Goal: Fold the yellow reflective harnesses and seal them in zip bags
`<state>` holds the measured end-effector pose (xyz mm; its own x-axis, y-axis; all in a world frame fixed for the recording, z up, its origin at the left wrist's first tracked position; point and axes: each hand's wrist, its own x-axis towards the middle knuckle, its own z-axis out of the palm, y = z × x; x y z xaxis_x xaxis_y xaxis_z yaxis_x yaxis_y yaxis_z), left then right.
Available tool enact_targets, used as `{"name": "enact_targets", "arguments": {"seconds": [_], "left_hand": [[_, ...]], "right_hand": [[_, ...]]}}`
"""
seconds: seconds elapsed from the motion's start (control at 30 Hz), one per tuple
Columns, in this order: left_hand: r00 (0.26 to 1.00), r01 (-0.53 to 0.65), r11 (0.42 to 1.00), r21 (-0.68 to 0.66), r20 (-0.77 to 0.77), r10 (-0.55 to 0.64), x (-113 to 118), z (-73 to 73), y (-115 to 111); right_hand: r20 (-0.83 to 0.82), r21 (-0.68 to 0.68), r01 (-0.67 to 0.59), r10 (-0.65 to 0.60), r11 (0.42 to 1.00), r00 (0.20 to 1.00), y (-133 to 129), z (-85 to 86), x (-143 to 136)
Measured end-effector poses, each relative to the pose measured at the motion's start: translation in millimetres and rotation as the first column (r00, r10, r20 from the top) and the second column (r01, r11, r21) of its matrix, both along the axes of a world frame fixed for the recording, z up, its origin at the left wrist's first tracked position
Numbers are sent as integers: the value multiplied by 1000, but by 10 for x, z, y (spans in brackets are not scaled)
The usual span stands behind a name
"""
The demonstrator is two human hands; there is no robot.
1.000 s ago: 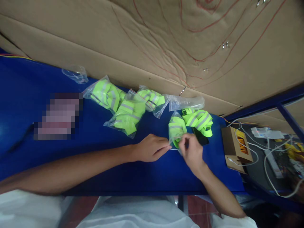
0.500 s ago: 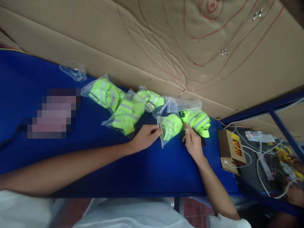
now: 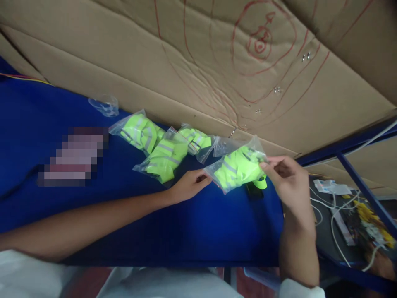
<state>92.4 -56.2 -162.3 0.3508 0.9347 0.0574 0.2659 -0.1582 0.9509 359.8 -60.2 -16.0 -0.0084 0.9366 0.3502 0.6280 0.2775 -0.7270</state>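
Observation:
A clear plastic bag (image 3: 237, 167) with a folded neon-yellow reflective vest inside is stretched between my two hands. My left hand (image 3: 190, 185) pinches its lower left corner. At the upper right end, my right hand (image 3: 287, 178) grips the plastic between thumb and fingers. Part of another neon-yellow vest (image 3: 261, 182) shows from behind the bag, mostly hidden. Left of it lie several more bagged vests: one bag (image 3: 141, 131) at the back left, another (image 3: 166, 157) in front of it, and a third (image 3: 195, 138) near the cardboard.
Cardboard with red curved lines (image 3: 198, 62) stands along the back of the blue table (image 3: 192, 231). Loose clear plastic (image 3: 105, 105) lies at the back left. A dark flat object (image 3: 254, 191) sits under the vests. White cables (image 3: 333, 231) and a blue metal frame (image 3: 362, 182) are on the right.
My right hand has moved right and up, now gripping the bag's far end. The bag is raised and spread, covering most of the loose vest. My left hand keeps its corner.

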Motion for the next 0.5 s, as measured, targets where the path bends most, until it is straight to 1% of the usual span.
{"name": "enact_targets", "arguments": {"seconds": [0.03, 0.07, 0.1, 0.13, 0.17, 0.27, 0.33, 0.37, 0.4, 0.43, 0.47, 0.5], "left_hand": [[1000, 3, 1000, 3, -15, -3, -2, 4, 1], [999, 8, 1000, 7, -34, -8, -4, 9, -1], [998, 16, 1000, 13, -56, -15, -7, 14, -7], [997, 26, 999, 21, -79, -24, -8, 17, -17], [994, 36, 999, 32, -104, -33, -7, 18, -32], [981, 73, 994, 79, -186, -58, 5, 23, -87], [966, 113, 986, 126, -247, -79, 4, 59, -102], [959, 133, 980, 149, -271, -89, -10, 100, -89], [947, 159, 969, 187, -307, -96, -38, 159, -58], [928, 177, 952, 248, -364, -77, -84, 234, -6], [906, 177, 932, 316, -423, -28, -149, 321, 66], [841, 212, 875, 436, -537, 64, -233, 415, 154]], "right_hand": [[152, -22, -23, 26, 1000, 988, 38, 149, -9], [294, -74, -57, 76, 996, 953, 80, 275, -25], [388, -107, -80, 116, 991, 914, 122, 376, -45], [435, -126, -84, 131, 988, 891, 160, 453, -63], [447, -115, -67, 112, 991, 887, 189, 508, -76], [388, -12, 51, -42, 999, 921, 219, 571, -58], [331, 16, 83, -84, 996, 940, 217, 563, -14], [267, 69, 100, -115, 993, 957, 219, 551, 5], [172, 159, 130, -157, 979, 972, 224, 536, 17], [68, 254, 172, -195, 952, 979, 235, 520, 20], [-10, 309, 206, -214, 928, 977, 250, 501, 12], [-43, 308, 211, -208, 928, 977, 269, 480, -6]]}}
